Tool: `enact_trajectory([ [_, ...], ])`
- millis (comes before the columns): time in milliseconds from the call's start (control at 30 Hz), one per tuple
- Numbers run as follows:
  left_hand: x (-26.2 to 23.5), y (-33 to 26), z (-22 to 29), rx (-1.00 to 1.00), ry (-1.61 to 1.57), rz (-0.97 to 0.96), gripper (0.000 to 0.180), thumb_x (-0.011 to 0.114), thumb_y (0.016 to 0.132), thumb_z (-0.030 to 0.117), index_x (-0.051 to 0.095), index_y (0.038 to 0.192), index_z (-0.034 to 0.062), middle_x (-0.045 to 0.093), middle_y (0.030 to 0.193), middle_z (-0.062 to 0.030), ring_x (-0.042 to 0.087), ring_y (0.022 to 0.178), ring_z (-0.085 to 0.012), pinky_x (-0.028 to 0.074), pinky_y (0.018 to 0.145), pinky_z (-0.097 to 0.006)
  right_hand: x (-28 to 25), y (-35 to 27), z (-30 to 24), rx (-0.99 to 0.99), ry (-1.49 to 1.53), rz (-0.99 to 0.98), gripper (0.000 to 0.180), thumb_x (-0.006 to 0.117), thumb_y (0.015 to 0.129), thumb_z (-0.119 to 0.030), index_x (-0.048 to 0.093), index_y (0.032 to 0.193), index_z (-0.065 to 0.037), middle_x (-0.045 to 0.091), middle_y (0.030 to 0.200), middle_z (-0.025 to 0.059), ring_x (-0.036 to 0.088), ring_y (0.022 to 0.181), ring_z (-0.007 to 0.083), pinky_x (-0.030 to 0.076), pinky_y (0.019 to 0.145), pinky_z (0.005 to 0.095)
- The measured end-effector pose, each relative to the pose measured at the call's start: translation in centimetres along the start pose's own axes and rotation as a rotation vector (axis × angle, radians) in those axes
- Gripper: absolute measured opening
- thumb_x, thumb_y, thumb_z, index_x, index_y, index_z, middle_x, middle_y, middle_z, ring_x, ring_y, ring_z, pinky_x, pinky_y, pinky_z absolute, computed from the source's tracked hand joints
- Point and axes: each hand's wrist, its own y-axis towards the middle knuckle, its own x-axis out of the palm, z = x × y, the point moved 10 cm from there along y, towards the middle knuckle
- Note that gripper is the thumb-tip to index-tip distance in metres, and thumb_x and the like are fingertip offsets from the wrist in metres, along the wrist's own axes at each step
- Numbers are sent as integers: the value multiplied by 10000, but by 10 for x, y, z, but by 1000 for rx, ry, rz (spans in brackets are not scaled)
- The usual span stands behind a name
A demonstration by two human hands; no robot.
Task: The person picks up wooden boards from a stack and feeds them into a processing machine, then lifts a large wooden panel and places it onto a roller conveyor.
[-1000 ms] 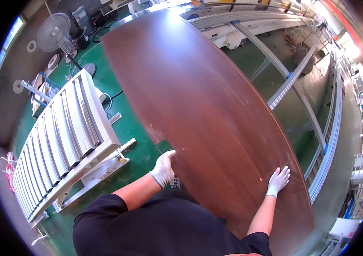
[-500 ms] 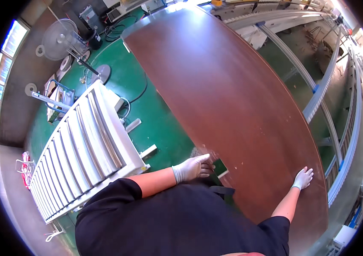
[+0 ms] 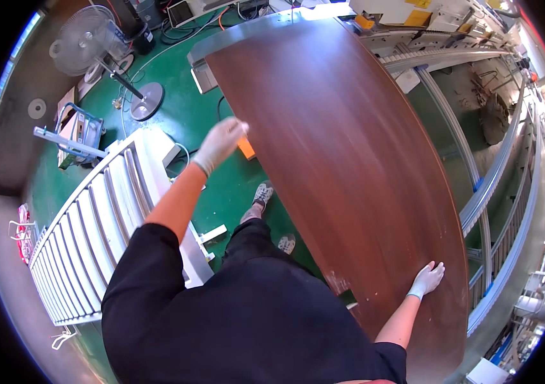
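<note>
A long reddish-brown panel (image 3: 343, 153) with a smooth, slightly dusty top stretches away in front of me to the right. My left hand (image 3: 220, 142), in a pale glove, reaches out to the panel's left edge with its fingers curled closed. What those fingers hold, if anything, is hidden. Just beneath them an orange piece (image 3: 246, 148) shows beside the edge; whether the hand touches it I cannot tell. My right hand (image 3: 427, 280), gloved too, rests flat on the near right part of the panel, fingers stretched out. A small cut-out (image 3: 347, 297) notches the near left edge.
A white-framed roller conveyor (image 3: 87, 237) stands on my left. Beyond it are a floor fan (image 3: 147, 101) and a small blue-framed cart (image 3: 83, 131). Metal rails (image 3: 499, 173) run along the right of the panel. Cables (image 3: 186, 32) lie on the green floor at the back.
My left hand has swung forward and left from close to my body to the panel's left edge. My right hand stays flat on the panel. The view has shifted, and my shoes now show.
</note>
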Motion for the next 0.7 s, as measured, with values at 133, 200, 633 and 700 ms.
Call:
enact_trajectory([
  [133, -74, 138, 1, 137, 494, 165, 374, 651, 994, 338, 697, 1178, 16, 721, 1159, -203, 681, 1101, -391, 528, 1001, -431, -13, -29, -68, -21, 47, 24, 562, 478, 1090, -418, 537, 1508, -45, 497, 1581, 214, 469, 1459, 381, 384, 1195, 492],
  [200, -91, 193, -12, 86, 704, 185, 505, 660, 971, 433, 670, 1287, 39, 625, 1403, -211, 553, 1344, -385, 441, 1139, -451, -19, -56, -90, -58, 15, 42, 547, 492, 1090, -395, 535, 1507, -43, 496, 1578, 223, 466, 1454, 402, 377, 1199, 497],
  [633, -89, 267, -56, 41, 939, 355, 591, 552, 1023, 486, 516, 1538, 197, 457, 1626, -62, 337, 1538, -323, 188, 1264, -566, -56, -388, -99, 1106, 942, -91, 757, 554, 1039, -497, 391, 1565, 22, 470, 1547, 284, 486, 1422, 411, 376, 1201, 508],
  [700, -86, 270, -56, 33, 1014, 297, 632, 504, 1039, 511, 470, 1574, 176, 429, 1645, -76, 326, 1546, -330, 173, 1270, -565, -15, -392, -132, 957, 1364, -140, 771, 467, 1054, -575, 379, 1590, -27, 484, 1555, 236, 499, 1418, 385, 385, 1196, 509],
])
